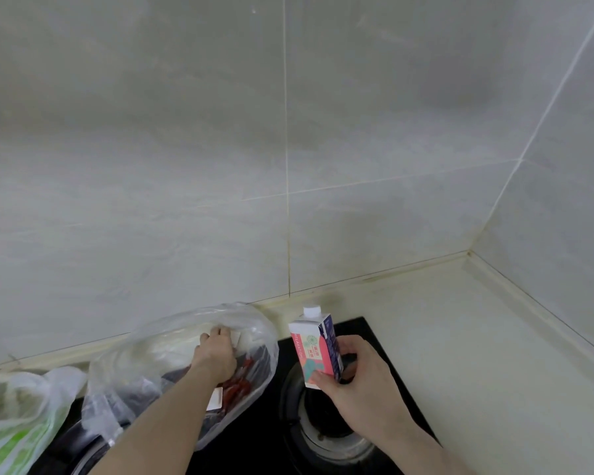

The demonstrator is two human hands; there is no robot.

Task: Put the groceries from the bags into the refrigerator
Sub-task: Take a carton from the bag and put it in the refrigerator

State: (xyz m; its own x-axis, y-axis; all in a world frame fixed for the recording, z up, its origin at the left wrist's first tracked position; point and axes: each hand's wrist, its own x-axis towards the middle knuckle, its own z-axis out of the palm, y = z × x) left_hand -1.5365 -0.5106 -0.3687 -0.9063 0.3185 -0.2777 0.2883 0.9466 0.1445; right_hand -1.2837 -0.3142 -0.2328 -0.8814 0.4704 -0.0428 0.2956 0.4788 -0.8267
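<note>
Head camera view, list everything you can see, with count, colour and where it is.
Carton: one, white, pink and dark blue with a white cap, upright over the right burner, held.
Clear bag: one, transparent, on the stove left of the carton, red and dark items inside.
Green and white bag: one, far left edge.
Stove: one, black, with a burner below the carton.
Counter: one, cream, right of the stove.
Wall tiles: grey, behind and to the right.
Left hand: inside the clear bag.
Right hand: gripping the carton.
</note>
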